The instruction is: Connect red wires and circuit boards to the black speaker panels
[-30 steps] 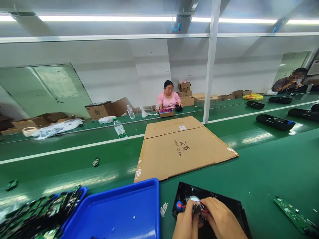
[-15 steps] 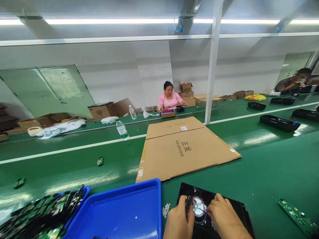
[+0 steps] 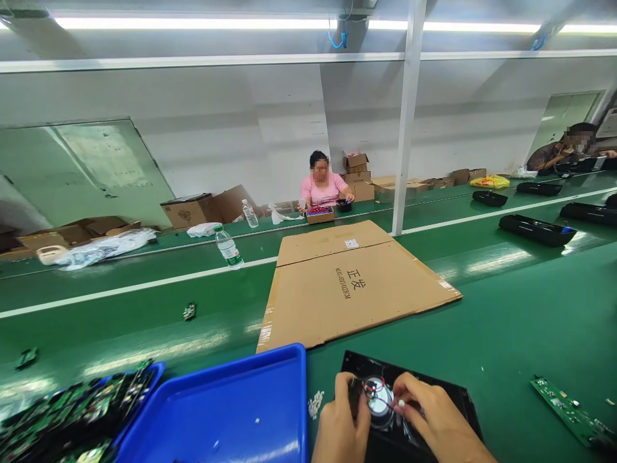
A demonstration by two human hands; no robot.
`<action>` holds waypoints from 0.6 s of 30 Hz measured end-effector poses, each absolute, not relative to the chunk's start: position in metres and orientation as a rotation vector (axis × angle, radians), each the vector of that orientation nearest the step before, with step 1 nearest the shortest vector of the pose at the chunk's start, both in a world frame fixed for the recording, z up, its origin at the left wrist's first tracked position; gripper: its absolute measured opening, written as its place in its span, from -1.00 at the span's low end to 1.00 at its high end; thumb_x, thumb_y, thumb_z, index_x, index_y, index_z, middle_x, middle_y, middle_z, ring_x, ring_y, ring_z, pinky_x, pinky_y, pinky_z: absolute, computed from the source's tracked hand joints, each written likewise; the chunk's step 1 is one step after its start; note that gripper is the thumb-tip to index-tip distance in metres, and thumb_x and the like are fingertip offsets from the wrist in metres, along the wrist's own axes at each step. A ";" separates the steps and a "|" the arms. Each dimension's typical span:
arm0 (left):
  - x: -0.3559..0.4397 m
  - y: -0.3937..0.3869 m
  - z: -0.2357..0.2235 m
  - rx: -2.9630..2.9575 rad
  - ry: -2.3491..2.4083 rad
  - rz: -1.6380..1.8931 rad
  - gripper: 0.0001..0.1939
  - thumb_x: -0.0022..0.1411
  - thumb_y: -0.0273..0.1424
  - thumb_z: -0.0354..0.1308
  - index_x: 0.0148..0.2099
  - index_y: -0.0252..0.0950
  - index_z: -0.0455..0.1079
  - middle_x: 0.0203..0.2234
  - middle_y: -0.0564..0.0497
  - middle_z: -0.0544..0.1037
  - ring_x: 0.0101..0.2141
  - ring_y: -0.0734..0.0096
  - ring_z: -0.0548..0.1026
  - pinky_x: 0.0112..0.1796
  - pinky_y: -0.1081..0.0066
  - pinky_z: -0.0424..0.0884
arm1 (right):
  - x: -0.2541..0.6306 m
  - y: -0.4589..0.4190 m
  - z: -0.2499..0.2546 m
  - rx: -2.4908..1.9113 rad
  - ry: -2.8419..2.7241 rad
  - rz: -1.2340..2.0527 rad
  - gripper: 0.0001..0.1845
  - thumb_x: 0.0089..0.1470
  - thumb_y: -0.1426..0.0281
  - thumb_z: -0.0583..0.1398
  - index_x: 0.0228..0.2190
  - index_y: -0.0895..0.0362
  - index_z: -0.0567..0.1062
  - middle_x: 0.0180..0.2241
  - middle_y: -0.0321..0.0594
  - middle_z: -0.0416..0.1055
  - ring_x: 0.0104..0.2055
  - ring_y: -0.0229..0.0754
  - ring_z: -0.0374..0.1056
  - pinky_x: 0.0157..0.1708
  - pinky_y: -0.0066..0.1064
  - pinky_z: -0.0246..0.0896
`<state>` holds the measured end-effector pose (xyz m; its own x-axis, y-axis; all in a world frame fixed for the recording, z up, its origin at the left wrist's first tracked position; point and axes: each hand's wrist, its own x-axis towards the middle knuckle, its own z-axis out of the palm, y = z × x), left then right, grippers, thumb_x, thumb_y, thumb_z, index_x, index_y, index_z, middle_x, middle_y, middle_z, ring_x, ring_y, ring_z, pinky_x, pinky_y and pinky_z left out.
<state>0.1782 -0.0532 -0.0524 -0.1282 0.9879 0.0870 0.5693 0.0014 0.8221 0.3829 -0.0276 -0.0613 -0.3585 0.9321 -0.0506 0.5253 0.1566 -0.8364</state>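
A black plastic panel (image 3: 456, 400) lies on the green bench in front of me, with a round silver-white speaker (image 3: 378, 406) set in it. My left hand (image 3: 340, 424) is closed around a small dark part (image 3: 355, 392) at the speaker's left side; the fingers hide most of it. Thin red and dark wires (image 3: 373, 382) run over the speaker between my hands. With thumb and forefinger, my right hand (image 3: 427, 411) pinches a small white connector (image 3: 401, 403) just right of the speaker. The panel's lower part is hidden behind both hands.
Left of the panel are a blue tray (image 3: 231, 405), small white pieces (image 3: 315, 404) and a pile of circuit boards (image 3: 72, 411). A flat cardboard sheet (image 3: 332, 302) lies ahead. One long green board (image 3: 562, 402) is at right. Across the bench sits a person (image 3: 322, 188).
My right fingers have lifted slightly and drawn in, and the white connector now shows between them. The left hand stays by the speaker. The whole view has shifted slightly.
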 end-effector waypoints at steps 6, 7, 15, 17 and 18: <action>0.184 -0.055 -0.046 1.546 1.797 1.091 -0.89 0.45 -0.41 -0.01 -0.10 -0.12 0.33 -0.51 0.02 0.70 -0.47 0.16 0.73 -0.41 0.40 0.42 | 0.380 -0.030 -0.071 -1.210 -2.117 1.063 -0.77 0.18 0.45 0.25 -0.30 0.04 0.75 -0.24 -0.14 0.70 -0.13 -0.01 0.54 -0.06 -0.29 0.32; 0.185 -0.055 -0.046 1.543 1.797 1.076 -0.88 0.45 -0.42 -0.02 -0.10 -0.11 0.33 -0.53 0.04 0.69 -0.48 0.18 0.72 -0.42 0.41 0.41 | 0.378 -0.031 -0.071 -1.157 -2.129 1.086 -0.79 0.15 0.46 0.27 -0.31 0.03 0.76 -0.24 -0.15 0.71 -0.12 -0.02 0.55 -0.05 -0.30 0.32; 0.189 -0.059 -0.047 1.590 1.766 1.105 -0.78 0.38 -0.50 0.00 -0.05 -0.14 0.41 -0.54 0.08 0.69 -0.51 0.22 0.71 -0.43 0.45 0.43 | 0.368 -0.034 -0.041 -1.293 -1.926 1.200 -0.80 0.13 0.56 0.29 -0.38 0.08 0.71 -0.25 -0.22 0.66 -0.15 -0.14 0.52 -0.11 -0.41 0.29; 0.188 -0.060 -0.049 1.643 1.772 1.054 -0.73 0.39 -0.52 0.00 -0.03 -0.14 0.45 -0.54 0.09 0.69 -0.52 0.21 0.71 -0.44 0.45 0.41 | 0.368 -0.035 -0.043 -1.361 -1.996 1.052 -0.77 0.11 0.64 0.27 -0.41 0.10 0.65 -0.27 -0.24 0.62 -0.16 -0.17 0.50 -0.14 -0.44 0.27; 0.187 -0.060 -0.050 1.663 1.776 1.009 -0.71 0.39 -0.53 0.00 -0.02 -0.13 0.47 -0.53 0.08 0.71 -0.50 0.20 0.73 -0.45 0.44 0.40 | 0.367 -0.036 -0.047 -1.374 -2.048 0.954 -0.76 0.10 0.67 0.26 -0.42 0.10 0.61 -0.28 -0.25 0.60 -0.18 -0.18 0.49 -0.18 -0.44 0.25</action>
